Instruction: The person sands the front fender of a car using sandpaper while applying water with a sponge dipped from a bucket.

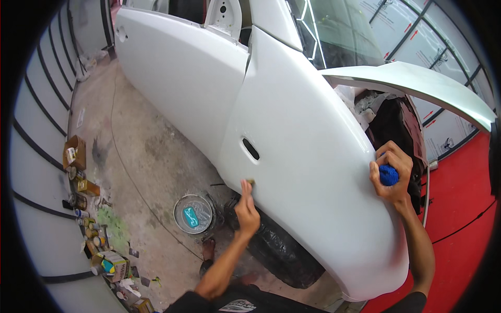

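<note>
A white car front fender [292, 120] fills the middle, with an oval slot in its side. My left hand [247, 211] reaches to the fender's lower side, above the wheel arch. Its fingers are pressed together over a small olive-brown piece [251, 182] held against the paint; most of that piece is hidden. Bunched in my right hand [399, 169] is a blue cloth [388, 175], with the fingers curled round it at the fender's top edge. On the floor to the left, a round bucket [176, 215] has a teal sponge-like block [191, 217] in it.
Behind the fender is the white door [182, 62]. The wheel [282, 250] is wrapped in black plastic. A raised white hood panel [433, 83] juts out at right. Boxes and cans [88, 188] line the left wall, and a thin cable [128, 172] crosses the floor.
</note>
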Demonstrator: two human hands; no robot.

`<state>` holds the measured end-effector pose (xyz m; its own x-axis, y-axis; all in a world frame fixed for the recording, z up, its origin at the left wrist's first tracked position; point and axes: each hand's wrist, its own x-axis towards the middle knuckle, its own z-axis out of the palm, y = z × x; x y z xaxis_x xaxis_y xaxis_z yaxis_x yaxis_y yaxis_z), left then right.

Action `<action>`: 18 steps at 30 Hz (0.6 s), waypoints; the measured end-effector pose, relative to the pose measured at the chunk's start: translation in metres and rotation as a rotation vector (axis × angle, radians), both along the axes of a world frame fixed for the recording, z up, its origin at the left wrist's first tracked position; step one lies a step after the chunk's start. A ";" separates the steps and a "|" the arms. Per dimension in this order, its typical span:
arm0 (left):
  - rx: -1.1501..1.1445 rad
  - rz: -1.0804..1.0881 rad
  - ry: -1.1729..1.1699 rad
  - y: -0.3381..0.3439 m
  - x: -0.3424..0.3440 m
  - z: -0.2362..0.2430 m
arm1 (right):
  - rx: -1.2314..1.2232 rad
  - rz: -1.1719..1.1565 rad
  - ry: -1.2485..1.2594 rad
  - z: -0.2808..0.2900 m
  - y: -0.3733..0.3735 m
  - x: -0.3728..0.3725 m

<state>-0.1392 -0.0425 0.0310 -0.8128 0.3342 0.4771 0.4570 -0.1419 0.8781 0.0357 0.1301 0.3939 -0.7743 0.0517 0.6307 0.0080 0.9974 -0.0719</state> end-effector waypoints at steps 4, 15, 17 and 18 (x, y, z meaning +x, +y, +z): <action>-0.002 0.013 -0.185 0.011 -0.038 0.011 | -0.004 -0.028 0.014 0.000 0.001 0.001; 0.003 0.076 -0.154 0.012 -0.043 0.018 | -0.002 0.015 0.007 0.001 0.003 -0.002; -0.033 0.067 -0.094 0.012 -0.051 0.017 | -0.005 0.017 0.011 0.000 0.002 0.000; -0.027 0.108 -0.068 0.012 -0.052 0.018 | -0.008 0.011 0.009 0.000 0.002 0.000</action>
